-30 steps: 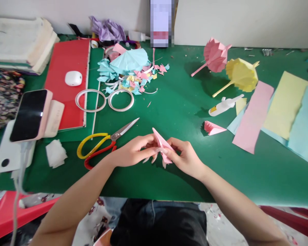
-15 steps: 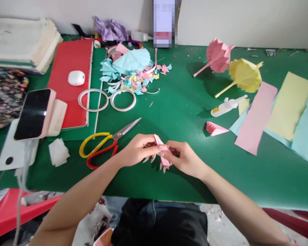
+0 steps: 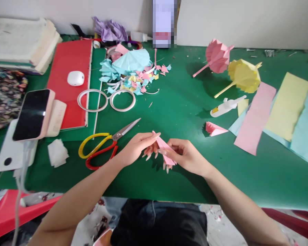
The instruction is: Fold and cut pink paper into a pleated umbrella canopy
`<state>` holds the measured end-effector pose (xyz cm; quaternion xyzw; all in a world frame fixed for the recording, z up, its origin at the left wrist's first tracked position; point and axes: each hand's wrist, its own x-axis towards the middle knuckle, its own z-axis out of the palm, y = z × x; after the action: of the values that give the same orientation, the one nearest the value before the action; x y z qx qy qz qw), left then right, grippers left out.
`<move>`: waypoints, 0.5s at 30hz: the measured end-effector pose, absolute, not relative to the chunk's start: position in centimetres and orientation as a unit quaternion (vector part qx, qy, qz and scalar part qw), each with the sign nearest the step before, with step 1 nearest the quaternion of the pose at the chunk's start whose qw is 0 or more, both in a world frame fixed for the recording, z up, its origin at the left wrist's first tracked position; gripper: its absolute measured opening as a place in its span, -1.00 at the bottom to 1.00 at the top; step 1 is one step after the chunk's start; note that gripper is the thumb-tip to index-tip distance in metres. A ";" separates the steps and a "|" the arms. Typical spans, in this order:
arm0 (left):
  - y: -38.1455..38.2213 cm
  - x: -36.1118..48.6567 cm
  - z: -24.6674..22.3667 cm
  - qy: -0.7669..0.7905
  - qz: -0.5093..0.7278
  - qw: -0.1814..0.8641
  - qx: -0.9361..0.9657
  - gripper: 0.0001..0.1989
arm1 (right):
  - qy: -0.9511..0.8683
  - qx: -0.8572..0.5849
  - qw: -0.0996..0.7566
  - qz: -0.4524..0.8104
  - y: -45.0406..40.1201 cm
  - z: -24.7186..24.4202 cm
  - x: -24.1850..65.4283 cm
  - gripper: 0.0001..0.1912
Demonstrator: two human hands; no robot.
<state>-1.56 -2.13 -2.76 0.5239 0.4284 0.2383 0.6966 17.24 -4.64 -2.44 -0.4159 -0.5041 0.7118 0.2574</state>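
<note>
Between my hands is a folded pink paper (image 3: 165, 147), narrow at its upper left tip and wider at its lower right end. My left hand (image 3: 136, 147) pinches the tip between thumb and fingers. My right hand (image 3: 185, 155) grips the wider end, thumb on top and fingertips showing underneath. Scissors with one yellow and one red handle (image 3: 100, 150) lie slightly open just left of my left hand. Another folded pink paper piece (image 3: 215, 129) with a jagged end rests to the right, beyond my right hand.
Pink (image 3: 217, 56) and yellow paper umbrellas (image 3: 243, 76) lie at the back right, near a white glue bottle (image 3: 224, 107) and a pink paper strip (image 3: 255, 119). Two tape rolls (image 3: 122, 100) sit before a heap of paper scraps (image 3: 133, 63). A phone (image 3: 33, 114) is at left.
My left hand's thumb and fingers have slid up to the paper's tip, leaving more of the folded pink paper showing. My right hand keeps hold of the wider end.
</note>
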 end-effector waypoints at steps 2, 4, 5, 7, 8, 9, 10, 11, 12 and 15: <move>-2.1 -1.6 -2.9 0.443 0.239 0.691 0.519 -0.55 | -0.507 -0.417 0.254 0.710 -4.6 -2.4 17.4 -0.65; -1.8 -1.9 -2.9 0.447 0.248 0.698 0.501 -0.60 | -0.515 -0.421 0.252 0.703 -4.6 -2.4 17.5 -0.63; -1.5 -2.1 -2.8 0.445 0.268 0.700 0.489 -0.62 | -0.521 -0.421 0.251 0.699 -4.6 -2.4 17.5 -0.62; -0.8 -2.4 -2.5 0.445 0.330 0.688 0.469 -0.62 | -0.527 -0.419 0.248 0.696 -4.7 -2.3 17.4 -0.60; -0.6 -2.5 -2.4 0.451 0.357 0.674 0.463 -0.61 | -0.524 -0.419 0.249 0.699 -4.8 -2.3 17.3 -0.60; -0.4 -2.5 -2.3 0.462 0.365 0.661 0.464 -0.61 | -0.514 -0.420 0.255 0.703 -4.8 -2.3 17.2 -0.61; -0.5 -2.3 -2.3 0.474 0.350 0.656 0.472 -0.59 | -0.500 -0.423 0.267 0.708 -4.8 -2.4 17.1 -0.61; -0.6 -2.1 -2.3 0.482 0.320 0.655 0.486 -0.56 | -0.484 -0.425 0.281 0.711 -4.8 -2.4 17.0 -0.61; -1.0 -1.8 -2.3 0.486 0.284 0.654 0.505 -0.53 | -0.471 -0.427 0.296 0.713 -4.8 -2.5 16.9 -0.62; -2.3 -0.8 -2.2 0.472 0.207 0.645 0.564 -0.58 | -0.463 -0.435 0.313 0.706 -4.9 -2.8 16.8 -0.64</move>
<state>-0.79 -2.31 -2.23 0.5638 0.4720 0.2070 0.6454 16.85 -4.86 -2.82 -0.4347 -0.4629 0.7063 0.3129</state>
